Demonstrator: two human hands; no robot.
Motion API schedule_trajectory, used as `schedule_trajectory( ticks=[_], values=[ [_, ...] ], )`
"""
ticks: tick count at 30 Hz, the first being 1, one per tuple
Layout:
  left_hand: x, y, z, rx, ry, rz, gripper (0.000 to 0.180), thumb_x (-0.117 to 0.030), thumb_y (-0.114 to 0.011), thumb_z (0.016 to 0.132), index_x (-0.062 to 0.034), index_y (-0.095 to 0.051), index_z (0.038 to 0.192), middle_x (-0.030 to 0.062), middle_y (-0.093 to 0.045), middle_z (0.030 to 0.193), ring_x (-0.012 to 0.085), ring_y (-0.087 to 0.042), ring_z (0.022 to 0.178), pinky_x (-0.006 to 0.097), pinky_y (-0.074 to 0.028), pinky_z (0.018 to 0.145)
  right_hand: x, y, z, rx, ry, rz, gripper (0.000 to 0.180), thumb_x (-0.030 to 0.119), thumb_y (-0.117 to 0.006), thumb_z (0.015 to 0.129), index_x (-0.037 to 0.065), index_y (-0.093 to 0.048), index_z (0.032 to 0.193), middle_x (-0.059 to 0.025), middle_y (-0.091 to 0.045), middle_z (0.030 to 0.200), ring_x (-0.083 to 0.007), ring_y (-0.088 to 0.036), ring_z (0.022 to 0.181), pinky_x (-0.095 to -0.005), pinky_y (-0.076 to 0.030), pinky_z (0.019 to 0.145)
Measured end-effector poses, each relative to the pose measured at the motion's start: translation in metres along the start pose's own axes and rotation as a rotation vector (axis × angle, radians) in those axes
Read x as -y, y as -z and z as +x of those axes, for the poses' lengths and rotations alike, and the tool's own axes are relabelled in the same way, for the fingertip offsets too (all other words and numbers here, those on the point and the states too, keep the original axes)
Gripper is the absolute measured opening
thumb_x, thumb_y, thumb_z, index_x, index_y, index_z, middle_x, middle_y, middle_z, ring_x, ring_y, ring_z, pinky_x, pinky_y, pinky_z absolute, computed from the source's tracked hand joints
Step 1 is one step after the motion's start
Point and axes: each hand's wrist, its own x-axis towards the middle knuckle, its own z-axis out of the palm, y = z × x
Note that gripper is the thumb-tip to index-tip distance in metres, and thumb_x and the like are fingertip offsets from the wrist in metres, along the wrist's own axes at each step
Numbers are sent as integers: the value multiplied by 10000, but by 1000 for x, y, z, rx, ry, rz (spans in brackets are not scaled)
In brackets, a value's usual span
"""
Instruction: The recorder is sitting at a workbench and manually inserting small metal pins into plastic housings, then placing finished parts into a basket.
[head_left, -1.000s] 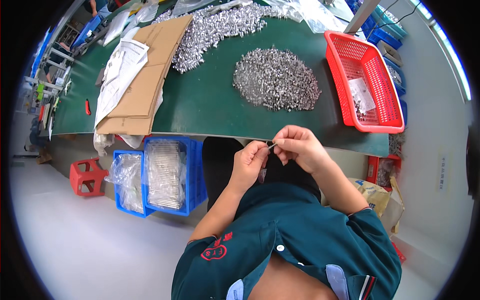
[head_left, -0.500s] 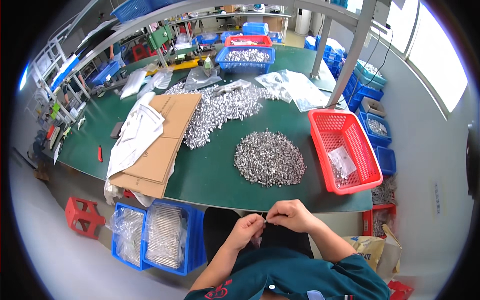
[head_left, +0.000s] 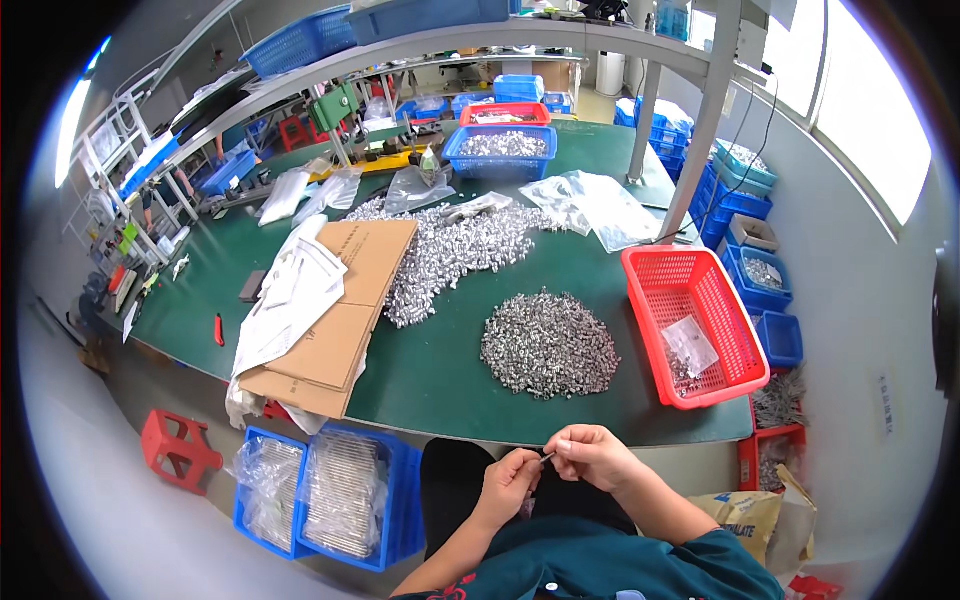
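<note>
My left hand [head_left: 508, 484] and my right hand [head_left: 590, 455] meet just below the near edge of the green table [head_left: 440, 370], over my lap. Both pinch a small silvery metal part [head_left: 547, 458] between their fingertips. In front of them on the table lies a round heap of small metal parts [head_left: 548, 344]. A longer spread of similar metal parts [head_left: 450, 250] lies farther back.
A red basket [head_left: 700, 320] with a small bag and a few parts stands at the right. Flattened cardboard [head_left: 340, 320] under white bags lies at the left. Blue crates [head_left: 330, 490] with bagged parts and a red stool [head_left: 180, 450] stand on the floor at the left. More blue bins line the back and right.
The view has tilted up, so the hands now sit lower in the picture and more of the far table shows. The hands stay together on the small part.
</note>
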Motion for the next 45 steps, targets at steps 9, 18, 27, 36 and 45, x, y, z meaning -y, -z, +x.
schedule_trajectory(
  ticks=[9, 18, 27, 36, 45],
  values=[
    [1, 2, 1, 9, -83, 160, 89, -84, -527, 918, -13, -582, 913, -1, -527, 641, 52, -481, 576, 207, -398, 519, -1, 2, 2, -10, -145, 109, 134, 147, -586, 888, 15, -609, 888, -35, -572, 706, -112, -523, 579, -235, -433, 528],
    [9, -4, -9, 64, 97, -86, 150, -151, -507, 943, -28, -573, 887, -17, -507, 637, 34, -457, 538, 189, -367, 476, -5, -21, -21, -278, 390, -863, 85, 49, -673, 814, -3, -625, 862, -18, -620, 731, -61, -566, 621, -211, -469, 543],
    [3, 2, -4, 87, 108, -160, 161, -172, -513, 935, -51, -541, 833, -18, -496, 632, 34, -435, 518, 187, -365, 480, 52, -24, -33, -352, 562, -702, 13, -39, -615, 807, -35, -603, 804, -32, -583, 706, -73, -555, 587, -220, -474, 524],
    [-16, -8, -4, 89, 45, -168, 158, -145, -514, 943, -17, -554, 860, -13, -492, 649, 41, -440, 554, 189, -350, 497, 5, -6, -18, -140, 21, 30, 164, 124, -564, 904, -21, -622, 953, -57, -580, 720, -93, -506, 575, -227, -424, 486],
    [-11, -8, -17, 44, -36, 46, 121, -105, -524, 923, -17, -567, 852, -4, -519, 623, 48, -469, 545, 199, -366, 480, -5, -11, -22, -107, -130, 183, 168, 126, -556, 905, -26, -620, 941, -56, -559, 689, -85, -452, 548, -213, -355, 440]
  ],
)
